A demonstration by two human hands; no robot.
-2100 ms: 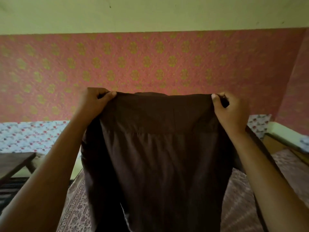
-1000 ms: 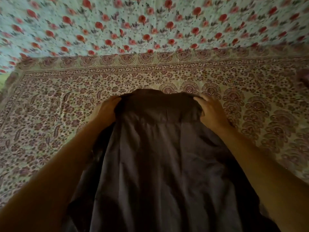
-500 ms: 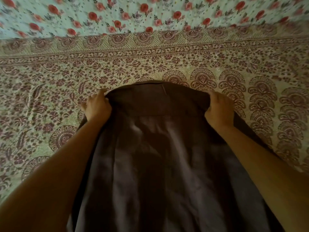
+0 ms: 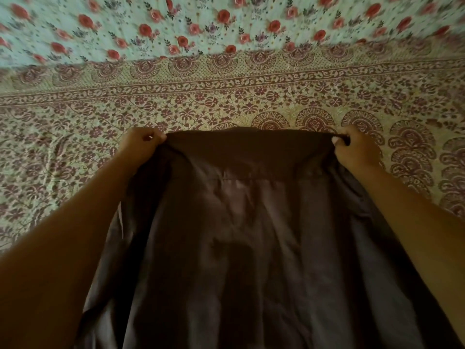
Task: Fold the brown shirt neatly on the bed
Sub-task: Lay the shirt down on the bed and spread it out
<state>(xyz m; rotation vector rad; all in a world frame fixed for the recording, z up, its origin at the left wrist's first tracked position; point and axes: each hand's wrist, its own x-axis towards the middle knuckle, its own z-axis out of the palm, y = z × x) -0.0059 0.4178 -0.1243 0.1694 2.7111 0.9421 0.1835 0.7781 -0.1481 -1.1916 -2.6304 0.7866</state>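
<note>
The brown shirt (image 4: 241, 235) stretches from its top edge down to the bottom of the head view, back side up, over the bed (image 4: 75, 137). My left hand (image 4: 141, 144) pinches the shirt's top left corner at the shoulder. At the top right corner my right hand (image 4: 352, 149) grips the other shoulder. The top edge runs taut between the two hands. The sleeves hang at the sides under my forearms and are mostly hidden.
The bed carries a cream and maroon printed sheet with a patterned border (image 4: 226, 81). Beyond it lies a pale cloth with red roses (image 4: 201, 23). Printed sheet shows to the left and right of the shirt.
The shirt came down from in front of the wall to the bed. Over the last half second my hands moved apart, pulling its top edge taut.
</note>
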